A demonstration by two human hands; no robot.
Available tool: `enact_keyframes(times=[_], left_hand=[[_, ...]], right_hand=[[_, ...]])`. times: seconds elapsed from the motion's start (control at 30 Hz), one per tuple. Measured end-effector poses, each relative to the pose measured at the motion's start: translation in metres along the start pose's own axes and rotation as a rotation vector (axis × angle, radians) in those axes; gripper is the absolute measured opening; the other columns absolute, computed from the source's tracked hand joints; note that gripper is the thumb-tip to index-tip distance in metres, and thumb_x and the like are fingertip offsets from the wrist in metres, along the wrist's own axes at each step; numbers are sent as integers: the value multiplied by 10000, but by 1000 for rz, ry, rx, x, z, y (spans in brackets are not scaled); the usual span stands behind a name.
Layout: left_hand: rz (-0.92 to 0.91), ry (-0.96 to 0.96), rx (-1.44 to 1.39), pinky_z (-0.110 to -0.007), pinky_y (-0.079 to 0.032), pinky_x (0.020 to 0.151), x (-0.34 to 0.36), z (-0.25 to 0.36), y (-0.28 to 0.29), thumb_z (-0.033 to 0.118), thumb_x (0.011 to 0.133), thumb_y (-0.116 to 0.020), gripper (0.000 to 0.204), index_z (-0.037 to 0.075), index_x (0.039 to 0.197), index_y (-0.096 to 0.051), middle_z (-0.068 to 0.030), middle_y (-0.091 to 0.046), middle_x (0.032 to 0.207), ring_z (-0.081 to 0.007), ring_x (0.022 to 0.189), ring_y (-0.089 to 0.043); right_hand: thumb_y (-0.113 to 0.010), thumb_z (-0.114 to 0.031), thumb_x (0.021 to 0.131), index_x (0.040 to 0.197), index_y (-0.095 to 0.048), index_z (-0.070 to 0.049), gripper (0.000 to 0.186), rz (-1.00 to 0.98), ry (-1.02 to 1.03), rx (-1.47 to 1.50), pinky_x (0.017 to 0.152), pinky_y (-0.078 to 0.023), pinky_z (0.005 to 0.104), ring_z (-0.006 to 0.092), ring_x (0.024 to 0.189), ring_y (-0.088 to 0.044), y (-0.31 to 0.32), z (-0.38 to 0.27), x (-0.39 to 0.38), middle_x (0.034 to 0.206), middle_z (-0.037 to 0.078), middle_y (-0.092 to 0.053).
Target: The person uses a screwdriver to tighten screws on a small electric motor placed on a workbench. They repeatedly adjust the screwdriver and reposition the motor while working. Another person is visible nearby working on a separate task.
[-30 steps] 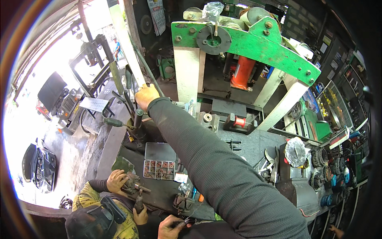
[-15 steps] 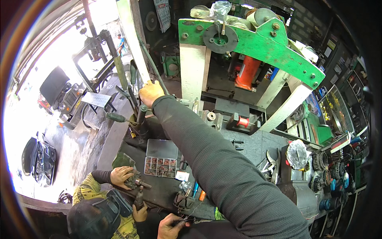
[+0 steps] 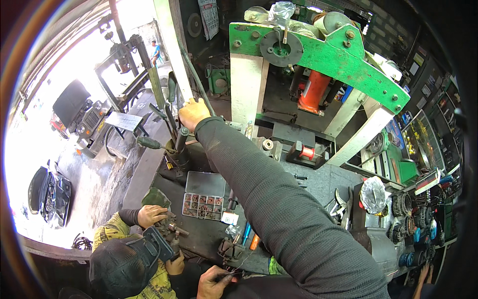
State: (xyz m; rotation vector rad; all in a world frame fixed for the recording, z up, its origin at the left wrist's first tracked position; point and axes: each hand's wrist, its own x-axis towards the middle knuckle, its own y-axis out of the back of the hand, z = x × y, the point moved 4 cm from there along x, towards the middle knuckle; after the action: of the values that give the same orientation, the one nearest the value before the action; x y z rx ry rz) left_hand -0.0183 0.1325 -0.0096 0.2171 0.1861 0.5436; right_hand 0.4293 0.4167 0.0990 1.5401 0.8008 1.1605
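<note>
My right arm reaches across the bench to the far left. The right hand [image 3: 193,113] is closed beside a dark upright tool holder [image 3: 182,158]; what its fingers hold is hidden. Hammers and other handled tools stand in that holder, among them a dark green handle [image 3: 148,143]. Low in the middle, my left hand [image 3: 214,282] is closed, pinching a thin wire [image 3: 242,262] near my lap. Just beyond it is a small dark metal part with prongs [image 3: 230,249]. A blue screwdriver [image 3: 246,233] and an orange-handled tool [image 3: 255,242] lie nearby.
A co-worker in a dark cap [image 3: 121,266] works at the left with a metal part [image 3: 170,224]. A divided parts box [image 3: 203,206] lies open under my forearm. Behind stands a green and white press frame [image 3: 318,57]; pliers [image 3: 341,202] and round parts [image 3: 401,204] are at right.
The view has shifted slightly. The co-worker's head has moved right, toward the metal part. Another person's hand now shows at the lower right. My hands hold nearly the same places.
</note>
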Motion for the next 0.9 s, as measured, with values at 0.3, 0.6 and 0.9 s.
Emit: enact_keyframes(times=[0.3, 0.6, 0.9], left_hand=[[8, 24, -32, -335, -553, 786, -2, 1, -2, -17, 878, -838, 104, -40, 959, -777, -117, -748, 918, -218, 845, -711], [14, 19, -40, -337, -550, 788, -4, 2, -2, -14, 886, -838, 105, -41, 966, -776, -116, -745, 921, -220, 850, -709], [26, 10, -60, -332, -548, 782, -6, -1, -2, 23, 898, -858, 128, -39, 975, -776, -111, -741, 919, -214, 842, -704]], right_hand=[[-648, -263, 1021, 1171, -854, -212, 260, 36, 9, -67, 1068, -442, 571, 265, 1328, -657, -4, -1, 1, 1279, 34, -796], [-626, -275, 1035, 1184, -850, -208, 278, 46, 4, -54, 1074, -436, 575, 254, 1348, -645, -6, 1, 1, 1301, 34, -790], [-621, -260, 1027, 1187, -849, -181, 290, 26, 5, -38, 1080, -434, 578, 264, 1347, -647, -8, 1, 3, 1297, 45, -793]])
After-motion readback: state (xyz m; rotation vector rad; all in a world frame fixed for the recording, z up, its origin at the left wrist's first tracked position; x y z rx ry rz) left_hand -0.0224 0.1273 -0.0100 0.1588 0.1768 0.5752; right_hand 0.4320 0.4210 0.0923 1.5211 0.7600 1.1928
